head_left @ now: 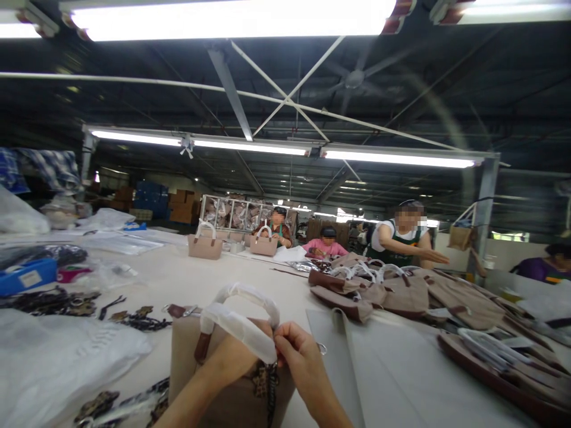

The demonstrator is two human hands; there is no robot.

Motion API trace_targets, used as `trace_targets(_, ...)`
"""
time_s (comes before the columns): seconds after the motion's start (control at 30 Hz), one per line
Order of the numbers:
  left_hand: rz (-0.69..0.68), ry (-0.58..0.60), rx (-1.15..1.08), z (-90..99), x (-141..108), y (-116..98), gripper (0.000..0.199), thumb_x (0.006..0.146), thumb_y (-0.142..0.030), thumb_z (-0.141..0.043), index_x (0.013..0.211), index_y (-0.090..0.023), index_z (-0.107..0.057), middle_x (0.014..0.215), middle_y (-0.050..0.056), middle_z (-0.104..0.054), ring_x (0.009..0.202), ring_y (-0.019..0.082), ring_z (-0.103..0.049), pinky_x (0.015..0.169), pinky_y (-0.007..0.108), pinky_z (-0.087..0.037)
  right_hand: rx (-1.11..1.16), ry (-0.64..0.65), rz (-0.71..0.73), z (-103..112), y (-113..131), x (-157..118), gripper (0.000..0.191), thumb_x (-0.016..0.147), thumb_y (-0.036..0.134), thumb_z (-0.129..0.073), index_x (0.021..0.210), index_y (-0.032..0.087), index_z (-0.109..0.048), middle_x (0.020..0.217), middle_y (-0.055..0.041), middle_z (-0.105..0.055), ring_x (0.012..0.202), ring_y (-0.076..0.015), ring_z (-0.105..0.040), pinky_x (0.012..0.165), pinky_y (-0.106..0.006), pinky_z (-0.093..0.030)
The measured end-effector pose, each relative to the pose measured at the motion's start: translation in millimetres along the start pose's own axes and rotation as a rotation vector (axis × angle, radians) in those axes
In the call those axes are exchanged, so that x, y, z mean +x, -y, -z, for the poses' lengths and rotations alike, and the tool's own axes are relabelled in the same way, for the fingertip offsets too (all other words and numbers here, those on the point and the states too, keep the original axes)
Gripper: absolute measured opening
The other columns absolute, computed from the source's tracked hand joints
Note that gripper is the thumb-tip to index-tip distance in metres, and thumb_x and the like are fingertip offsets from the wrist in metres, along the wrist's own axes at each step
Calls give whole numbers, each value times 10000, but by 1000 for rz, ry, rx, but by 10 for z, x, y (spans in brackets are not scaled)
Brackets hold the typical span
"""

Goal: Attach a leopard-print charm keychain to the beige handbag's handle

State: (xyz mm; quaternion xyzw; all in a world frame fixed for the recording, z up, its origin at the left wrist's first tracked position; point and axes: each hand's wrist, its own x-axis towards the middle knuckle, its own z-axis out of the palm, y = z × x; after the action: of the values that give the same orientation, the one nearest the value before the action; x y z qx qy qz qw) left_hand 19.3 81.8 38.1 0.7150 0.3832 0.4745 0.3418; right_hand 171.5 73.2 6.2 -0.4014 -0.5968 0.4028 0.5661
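A beige handbag [187, 351] with brown leather trim stands upright on the table right in front of me. Its two handles [241, 334] are wrapped in white film. My left hand [243, 356] reaches across the bag and under the front handle; the handle hides its fingers. At the handle's right base, the fingertips of my right hand [297, 351] are pinched together. What they hold is too small to make out. Just below, a dark bag charm [265, 380] with a braided strap hangs against the bag's front.
More dark charms [140, 318] and a white plastic bag [66, 356] lie to the left, near a blue box [29, 276]. Beige bags [405, 291] pile up on the right. Two finished-looking handbags [205, 246] stand farther back. Several people [397, 238] work across the table.
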Motion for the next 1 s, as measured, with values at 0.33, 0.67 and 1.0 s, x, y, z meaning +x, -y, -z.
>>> trace_targets(0.33, -46, 110, 127, -1, 38, 144, 179, 728, -248, -552, 565, -193, -604, 603, 24, -590, 568, 157, -452, 534, 265, -310, 88, -8, -38, 23, -74, -15, 314, 752, 466, -628, 737, 162, -549, 630, 16, -568, 530, -97, -441, 560, -234, -328)
trace_targets(0.67, -56, 112, 78, -13, 14, 24, 183, 706, -231, -523, 534, -183, -566, 572, -13, -549, 553, 128, -425, 539, 232, -344, 95, 47, -29, 60, -118, 18, 283, 804, 436, -640, 769, 164, -570, 658, 17, -589, 552, -98, -470, 567, -229, -344)
trace_targets(1.0, -45, 14, 120, -95, -37, 139, 225, 776, -314, -490, 578, -209, -481, 606, 8, -503, 600, 160, -411, 561, 277, -309, 6, -51, 31, -40, -105, 4, 271, 753, 435, -594, 666, 183, -546, 574, 25, -498, 517, -113, -390, 529, -257, -289)
